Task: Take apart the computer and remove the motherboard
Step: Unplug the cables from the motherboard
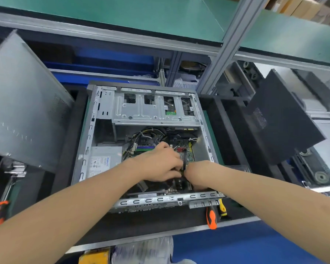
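The opened computer case lies on its side in the middle of the table. Inside it, the motherboard sits on the floor at about 4 o'clock, with the power supply at 8 o'clock and the drive cage at 12 o'clock. Both hands meet over the board's near half: the left hand curls its fingers round a slim black part, while the right hand, close at its 3 o'clock, bends down into the case with its fingers hidden, so I cannot tell its grip.
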